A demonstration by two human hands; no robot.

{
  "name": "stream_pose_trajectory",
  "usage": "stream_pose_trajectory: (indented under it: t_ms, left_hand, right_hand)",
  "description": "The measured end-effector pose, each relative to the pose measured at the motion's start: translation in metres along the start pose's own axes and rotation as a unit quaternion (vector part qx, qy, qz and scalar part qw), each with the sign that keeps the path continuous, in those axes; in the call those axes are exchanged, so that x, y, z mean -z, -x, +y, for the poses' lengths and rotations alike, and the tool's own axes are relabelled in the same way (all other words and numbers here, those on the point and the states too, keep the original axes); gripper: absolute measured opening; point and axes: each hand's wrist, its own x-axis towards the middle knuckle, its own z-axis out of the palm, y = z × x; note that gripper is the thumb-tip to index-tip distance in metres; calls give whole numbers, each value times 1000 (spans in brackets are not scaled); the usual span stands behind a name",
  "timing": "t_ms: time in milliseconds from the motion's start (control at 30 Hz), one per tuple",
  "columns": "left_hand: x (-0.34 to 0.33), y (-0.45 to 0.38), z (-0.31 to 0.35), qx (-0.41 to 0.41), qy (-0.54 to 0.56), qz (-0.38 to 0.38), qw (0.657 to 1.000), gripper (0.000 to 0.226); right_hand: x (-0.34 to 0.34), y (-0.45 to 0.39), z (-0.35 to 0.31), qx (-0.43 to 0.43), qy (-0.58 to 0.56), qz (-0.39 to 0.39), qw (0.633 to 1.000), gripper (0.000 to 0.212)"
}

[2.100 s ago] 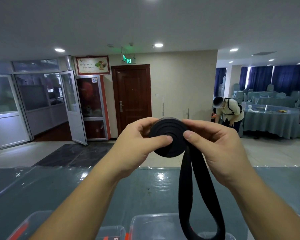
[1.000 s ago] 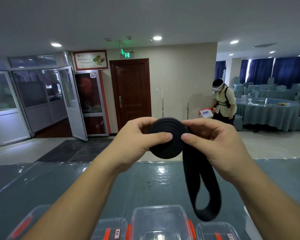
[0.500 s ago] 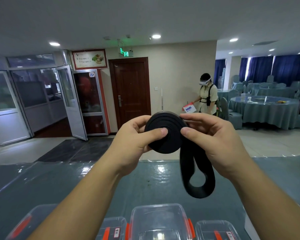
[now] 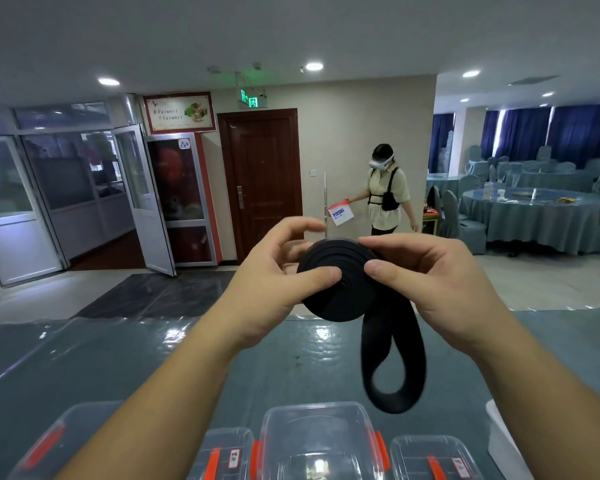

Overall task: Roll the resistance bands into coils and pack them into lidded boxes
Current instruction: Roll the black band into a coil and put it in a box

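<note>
while both thumbs press its face, the left hand (image 4: pixel 274 285) and right hand (image 4: pixel 440 282) pinch a black band coil (image 4: pixel 338 292) above the clear lidded boxes (image 4: pixel 321 441), its loose loop (image 4: pixel 394 368) dangling below.

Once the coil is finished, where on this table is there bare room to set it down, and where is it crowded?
Free: the teal table between its far edge and the row of clear boxes, mostly left of the left hand, and a narrower strip right of the hanging black band. Crowded: the near edge, where the lidded boxes sit side by side under both forearms, with a white object at right.
</note>
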Motion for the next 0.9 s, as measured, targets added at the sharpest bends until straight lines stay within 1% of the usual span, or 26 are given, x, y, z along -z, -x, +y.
stream_pose_trajectory:
  t_ms: [33, 100, 200, 300, 400, 433, 500, 600, 667, 767, 833, 900]
  left_hand:
    - [2, 1, 0, -22, -47, -11, 999, 46]
    - [4, 1, 1, -55, -103, -21, 993, 41]
    - [5, 1, -1, -63, -102, -2, 993, 34]
    - [7, 1, -3, -64, -98, 29, 993, 34]
    - [15, -2, -7, -60, -83, 80, 991, 34]
    - [17, -3, -9, -58, -80, 95, 991, 34]
    - [22, -5, -13, -58, -78, 120, 988, 34]
    - [28, -6, -17, -53, -77, 153, 984, 33]
    - [29, -7, -20, -50, -80, 163, 982, 33]
    - [29, -8, -23, -44, -78, 179, 980, 32]
    - [29, -9, -26, -41, -79, 180, 980, 32]
    - [30, -9, -28, -38, -77, 188, 978, 32]
  right_hand:
    - [0, 0, 2, -4, 7, 0, 1000, 27]
    - [-2, -1, 3, -9, -1, 5, 1000, 25]
    - [-5, -2, 5, -24, -25, 12, 999, 28]
    - [-2, -1, 15, -81, 1, 7, 997, 22]
    - [4, 7, 29, -138, 17, -7, 990, 25]
    - [6, 11, 34, -151, 27, -13, 988, 27]
    - [9, 18, 46, -177, 80, -26, 981, 31]
    - [12, 27, 65, -224, 134, -47, 964, 26]
    - [12, 31, 76, -244, 140, -36, 959, 20]
    - [9, 35, 88, -268, 106, -12, 957, 12]
    - [6, 37, 95, -279, 67, 20, 958, 16]
    - [3, 39, 98, -285, 2, 59, 957, 18]
